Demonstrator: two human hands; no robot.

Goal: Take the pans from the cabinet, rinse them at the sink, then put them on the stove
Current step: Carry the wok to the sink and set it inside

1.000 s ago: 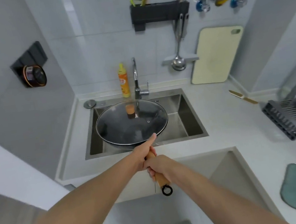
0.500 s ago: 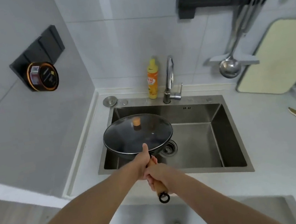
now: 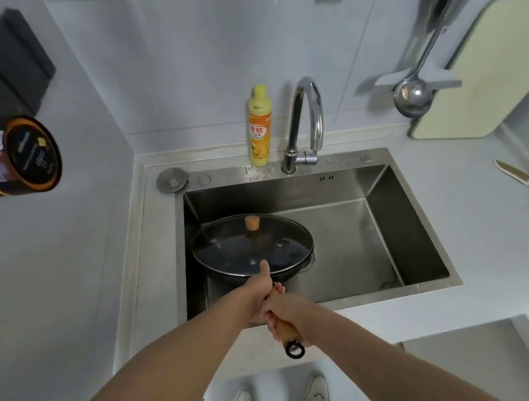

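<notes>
Since the earlier frames the pan (image 3: 253,254) has come down from above the sink rim into the basin, and my view has swung closer over it. Both my hands grip its wooden handle (image 3: 284,322): the left hand (image 3: 258,294) is forward, curled round the handle with the thumb laid toward the pan's rim, and the right hand (image 3: 286,314) is wrapped round it just behind, near the hanging ring. The handle's long axis runs from me straight away toward the pan, which sits low in the left half of the sink (image 3: 422,284), glass lid (image 3: 229,247) on. What matters next, as I judge it, is that the faucet (image 3: 307,117) spout lies farther away and to the right of the pan, so I would have to push forward and right, and the lid needs lifting before any rinsing.
</notes>
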